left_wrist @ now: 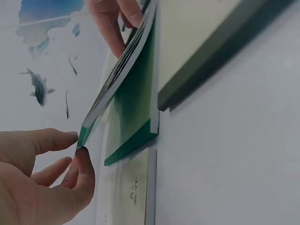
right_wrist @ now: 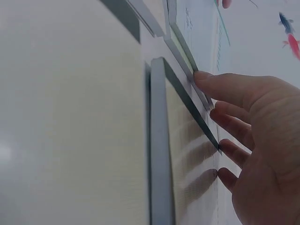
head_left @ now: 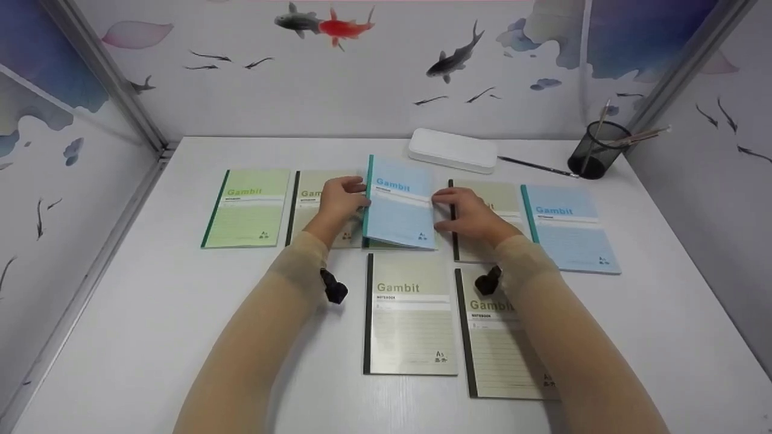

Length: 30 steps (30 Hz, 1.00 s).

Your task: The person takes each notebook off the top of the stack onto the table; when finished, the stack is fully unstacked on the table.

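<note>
A blue notebook (head_left: 398, 208) with a green spine is held tilted over a green notebook (left_wrist: 133, 110), which it mostly hides in the head view. My left hand (head_left: 341, 202) pinches its spine edge between thumb and fingers. At the opposite edge, my right hand (head_left: 473, 214) grips it, thumb (right_wrist: 220, 86) on the near side. Under my left hand lies a beige notebook (head_left: 301, 211) with a dark spine; another beige notebook (head_left: 497, 208) is partly covered by my right hand.
A second green notebook (head_left: 250, 211) lies far left, a second blue notebook (head_left: 570, 226) far right. Two beige notebooks, one front centre (head_left: 413, 331), one under my right forearm (head_left: 500, 355), lie nearer. Behind are a white case (head_left: 452, 150), a pencil (head_left: 537, 166) and a mesh pen cup (head_left: 597, 154).
</note>
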Each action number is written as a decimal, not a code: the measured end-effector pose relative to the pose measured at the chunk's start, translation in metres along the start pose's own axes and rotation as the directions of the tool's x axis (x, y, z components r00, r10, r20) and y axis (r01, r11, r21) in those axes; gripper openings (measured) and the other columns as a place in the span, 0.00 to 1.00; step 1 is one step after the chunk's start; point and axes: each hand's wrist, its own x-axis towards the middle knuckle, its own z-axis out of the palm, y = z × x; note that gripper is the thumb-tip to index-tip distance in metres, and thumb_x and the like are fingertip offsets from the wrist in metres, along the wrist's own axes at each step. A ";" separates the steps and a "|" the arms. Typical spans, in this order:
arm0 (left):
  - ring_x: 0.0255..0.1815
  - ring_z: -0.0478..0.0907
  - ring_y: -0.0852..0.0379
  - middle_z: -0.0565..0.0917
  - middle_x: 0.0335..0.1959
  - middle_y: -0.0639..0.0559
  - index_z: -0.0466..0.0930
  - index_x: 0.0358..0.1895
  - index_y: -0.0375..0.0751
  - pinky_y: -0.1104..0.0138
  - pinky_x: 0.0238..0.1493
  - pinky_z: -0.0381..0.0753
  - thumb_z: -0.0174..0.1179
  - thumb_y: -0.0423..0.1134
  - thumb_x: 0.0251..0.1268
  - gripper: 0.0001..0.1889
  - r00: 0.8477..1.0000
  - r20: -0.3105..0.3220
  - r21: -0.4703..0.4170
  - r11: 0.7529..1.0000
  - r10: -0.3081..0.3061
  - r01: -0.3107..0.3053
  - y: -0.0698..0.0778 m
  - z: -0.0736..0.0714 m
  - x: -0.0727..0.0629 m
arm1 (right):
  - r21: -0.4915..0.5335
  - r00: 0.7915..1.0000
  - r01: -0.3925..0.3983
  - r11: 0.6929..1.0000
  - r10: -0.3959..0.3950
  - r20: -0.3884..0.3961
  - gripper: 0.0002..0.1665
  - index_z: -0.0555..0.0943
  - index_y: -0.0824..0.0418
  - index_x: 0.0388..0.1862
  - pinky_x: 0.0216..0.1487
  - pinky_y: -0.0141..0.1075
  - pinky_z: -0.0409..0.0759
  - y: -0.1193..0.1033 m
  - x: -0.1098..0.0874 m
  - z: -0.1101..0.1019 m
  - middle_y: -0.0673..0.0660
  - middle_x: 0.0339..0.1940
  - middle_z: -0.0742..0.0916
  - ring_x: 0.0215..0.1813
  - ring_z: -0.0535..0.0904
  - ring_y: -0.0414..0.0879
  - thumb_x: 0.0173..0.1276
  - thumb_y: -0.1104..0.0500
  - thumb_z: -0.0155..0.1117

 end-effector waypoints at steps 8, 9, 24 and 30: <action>0.54 0.85 0.51 0.82 0.63 0.45 0.67 0.77 0.45 0.59 0.57 0.85 0.64 0.32 0.69 0.33 0.981 0.183 0.056 0.997 -0.066 0.056 -0.004 -0.016 0.003 | -0.038 1.000 0.026 0.999 -0.026 0.000 0.36 0.76 0.52 0.73 0.84 0.56 0.54 -0.001 0.002 0.002 0.51 0.78 0.73 0.83 0.58 0.56 0.66 0.54 0.75; 0.51 0.86 0.51 0.83 0.62 0.44 0.66 0.78 0.46 0.59 0.55 0.86 0.64 0.33 0.69 0.34 0.977 0.204 0.081 0.996 -0.061 0.045 -0.005 -0.019 0.003 | -0.042 1.000 0.023 0.999 -0.023 0.002 0.36 0.76 0.51 0.73 0.84 0.57 0.54 -0.001 0.002 0.002 0.50 0.78 0.72 0.83 0.57 0.55 0.66 0.54 0.75; 0.37 0.84 0.52 0.85 0.54 0.43 0.58 0.80 0.54 0.67 0.33 0.82 0.61 0.36 0.71 0.37 0.947 0.311 0.100 0.993 -0.085 0.057 -0.016 -0.026 0.001 | -0.037 1.000 -0.001 0.999 0.001 0.006 0.34 0.78 0.48 0.71 0.84 0.57 0.52 0.001 -0.002 0.001 0.46 0.78 0.72 0.84 0.55 0.54 0.67 0.52 0.75; 0.37 0.81 0.51 0.83 0.56 0.42 0.60 0.79 0.54 0.66 0.33 0.78 0.57 0.34 0.70 0.35 0.962 0.265 -0.006 0.998 -0.059 0.063 -0.019 -0.034 0.000 | -0.107 1.000 0.007 0.994 -0.004 0.021 0.34 0.77 0.48 0.73 0.84 0.58 0.46 -0.002 -0.003 -0.002 0.45 0.79 0.71 0.84 0.54 0.53 0.68 0.49 0.73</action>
